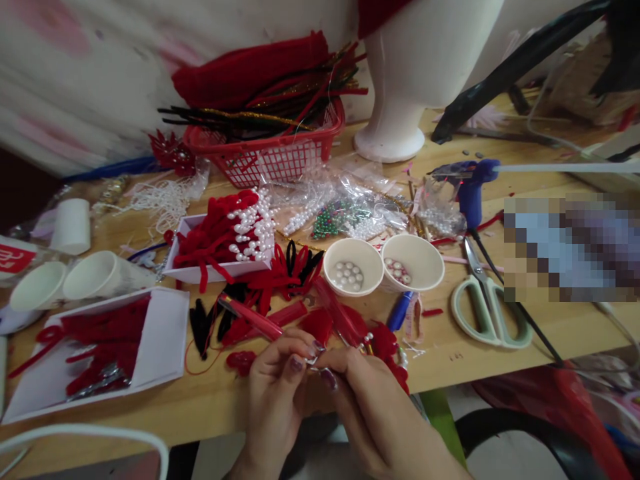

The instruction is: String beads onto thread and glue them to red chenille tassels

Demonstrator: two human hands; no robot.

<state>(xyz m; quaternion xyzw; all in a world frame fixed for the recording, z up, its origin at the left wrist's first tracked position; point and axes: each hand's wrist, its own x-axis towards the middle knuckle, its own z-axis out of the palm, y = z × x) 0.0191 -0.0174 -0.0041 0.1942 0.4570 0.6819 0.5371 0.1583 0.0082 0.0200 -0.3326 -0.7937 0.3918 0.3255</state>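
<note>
My left hand (277,393) and my right hand (367,400) meet at the table's front edge, fingertips pinched together on a small silvery piece (314,361) that is too small to name. My right hand also touches a red ornament with small pearls (383,343). Just beyond the fingers lie red tweezers or a red tool (250,317) and loose red and black velvet pieces (295,267). Two paper cups (353,265) (413,261) holding pearl beads stand behind them.
White trays of red pieces (165,347) (215,243) lie left. A red basket (280,157) of stems and bagged beads (345,213) sit behind. Green scissors (487,313), a blue glue gun (470,190), empty cups (95,273) and a white mannequin neck (400,100) stand around.
</note>
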